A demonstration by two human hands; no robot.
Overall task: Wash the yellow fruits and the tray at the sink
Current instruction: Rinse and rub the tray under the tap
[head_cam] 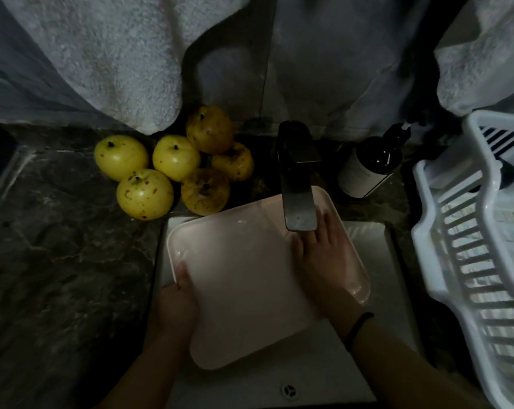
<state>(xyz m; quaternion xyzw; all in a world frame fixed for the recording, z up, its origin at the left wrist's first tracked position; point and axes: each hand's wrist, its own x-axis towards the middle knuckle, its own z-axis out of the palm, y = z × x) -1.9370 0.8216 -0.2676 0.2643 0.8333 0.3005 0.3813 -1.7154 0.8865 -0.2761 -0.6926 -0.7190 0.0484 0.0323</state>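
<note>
A pale pink square tray point(244, 278) is held tilted over the white sink point(365, 240), under the dark faucet point(297, 178). My left hand point(177, 302) grips the tray's left edge, thumb on its inner face. My right hand point(323, 255) lies flat with straight fingers on the tray's right side, just below the spout. Several yellow fruits point(173, 169), some with brown spots, sit piled on the dark counter behind and left of the sink.
A dark pump bottle point(371, 166) stands right of the faucet. A white plastic dish rack point(480, 249) fills the right side. The dark marble counter point(58, 261) spreads to the left. Pale towels point(117, 60) hang along the back wall. The sink's drain point(288, 390) shows near me.
</note>
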